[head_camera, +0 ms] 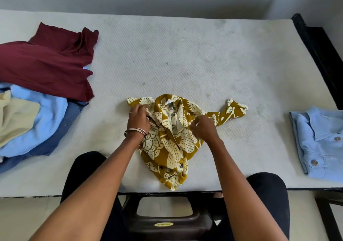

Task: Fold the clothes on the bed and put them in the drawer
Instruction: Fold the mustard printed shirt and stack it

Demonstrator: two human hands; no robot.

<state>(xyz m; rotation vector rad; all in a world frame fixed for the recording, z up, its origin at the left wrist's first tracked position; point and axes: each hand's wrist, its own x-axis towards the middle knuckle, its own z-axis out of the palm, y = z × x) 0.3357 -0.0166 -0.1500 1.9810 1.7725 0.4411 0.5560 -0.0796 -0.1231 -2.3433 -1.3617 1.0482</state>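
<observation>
Clothes on the bed point(185, 55) are at mixed stages, and the job looks early. Under both hands lies a mustard leaf-print shirt point(170, 144), crumpled, collar away from the person, 1 sleeve trailing out past the right hand, the hem reaching back toward the near edge of the mattress. The left hand point(138, 118), with bangles at the wrist, has its fingers curled into the cloth at the shirt's left shoulder. The right hand point(203, 127) pinches the fabric near the right shoulder, just beside the collar. Both appear to be gripping the shirt to spread or straighten it, so I judge no fold has been made in this one yet.

Well off to the right of the right hand sits a light blue buttoned shirt point(319, 140), already folded flat: that looks like the only finished piece. Far to the left of the left hand is an unfolded heap point(37, 99): a maroon garment point(48, 64) on top, with light blue, cream and darker blue cloth beneath. At least 4 items there seem untouched.

No drawer is in view, so nothing appears put away.
</observation>
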